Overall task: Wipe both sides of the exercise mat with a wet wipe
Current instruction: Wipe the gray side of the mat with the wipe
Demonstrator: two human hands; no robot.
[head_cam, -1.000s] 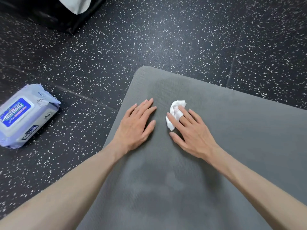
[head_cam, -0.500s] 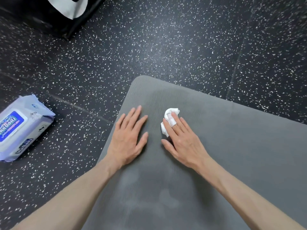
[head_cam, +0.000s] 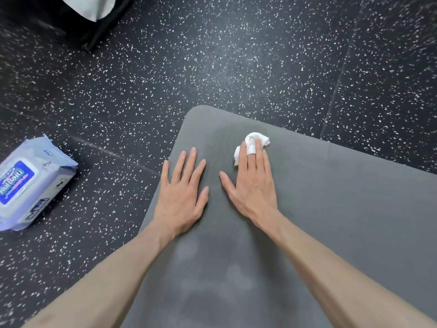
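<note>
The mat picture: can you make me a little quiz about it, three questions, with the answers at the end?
1. True or false: the wipe lies under the fingers of the right hand.
2. What does the left hand do? A) holds the pack B) rests flat on the mat C) lifts the mat's corner
3. Fill in: the pack of wipes lies on the ____, off the mat.

Key: 1 true. 2 B. 3 floor.
</note>
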